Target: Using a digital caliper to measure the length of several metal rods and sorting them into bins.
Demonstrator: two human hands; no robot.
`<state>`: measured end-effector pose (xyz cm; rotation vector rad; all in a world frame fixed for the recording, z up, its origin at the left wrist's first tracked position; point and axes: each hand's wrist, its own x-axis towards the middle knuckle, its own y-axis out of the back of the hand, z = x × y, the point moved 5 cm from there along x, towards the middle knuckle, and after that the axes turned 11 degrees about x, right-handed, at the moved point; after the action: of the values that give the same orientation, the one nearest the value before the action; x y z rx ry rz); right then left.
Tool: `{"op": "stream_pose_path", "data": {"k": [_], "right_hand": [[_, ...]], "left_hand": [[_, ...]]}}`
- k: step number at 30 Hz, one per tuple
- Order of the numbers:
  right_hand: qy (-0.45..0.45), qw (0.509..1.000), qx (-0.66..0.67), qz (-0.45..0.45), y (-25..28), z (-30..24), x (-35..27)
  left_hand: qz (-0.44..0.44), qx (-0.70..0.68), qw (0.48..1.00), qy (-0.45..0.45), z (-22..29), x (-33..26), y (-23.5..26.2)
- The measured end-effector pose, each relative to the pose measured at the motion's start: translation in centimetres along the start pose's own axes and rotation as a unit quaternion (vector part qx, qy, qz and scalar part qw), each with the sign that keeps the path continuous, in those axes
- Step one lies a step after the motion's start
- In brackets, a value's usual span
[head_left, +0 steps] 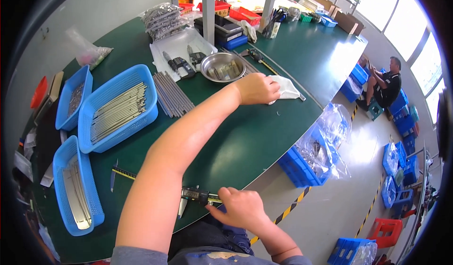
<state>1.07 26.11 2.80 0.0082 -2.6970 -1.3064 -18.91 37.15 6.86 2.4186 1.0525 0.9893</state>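
Note:
My left hand [257,89] reaches across the green table, its fingers closed on a white cloth [285,88]. A thin metal end [302,97] shows at the cloth's far right corner. Near the table's front edge my right hand [243,208] grips a digital caliper [196,195]. The caliper's scale runs left under my left forearm, which hides part of it; its jaws lie at the left end and by the display. Just left of my left hand stands a round steel bowl [210,76] with short metal pieces inside.
Blue baskets [153,107] of metal rods and strips line the left side. Loose grey rods [172,95] lie beside them. Behind are a white tray [186,37] with micrometers [179,63] and another caliper [259,59]. A blue crate [302,168] stands off the right edge; a person [389,83] sits beyond.

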Motion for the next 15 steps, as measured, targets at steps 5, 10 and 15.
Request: {"op": "stream_pose_path", "data": {"k": [5,10,15], "right_hand": [[0.001,1.000,-0.003,0.003,0.6,0.0,-0.4],[0.003,1.000,0.004,-0.008,0.1,0.1,0.0],[-0.004,0.999,-0.031,0.011,0.3,0.4,-0.1]], "left_hand": [[-0.169,0.028,0.973,0.154,-0.7,-1.5,-3.2],[-0.152,-0.014,0.947,0.285,-2.2,-6.5,2.3],[-0.139,0.059,0.958,0.245,-4.8,-13.6,16.1]]}}
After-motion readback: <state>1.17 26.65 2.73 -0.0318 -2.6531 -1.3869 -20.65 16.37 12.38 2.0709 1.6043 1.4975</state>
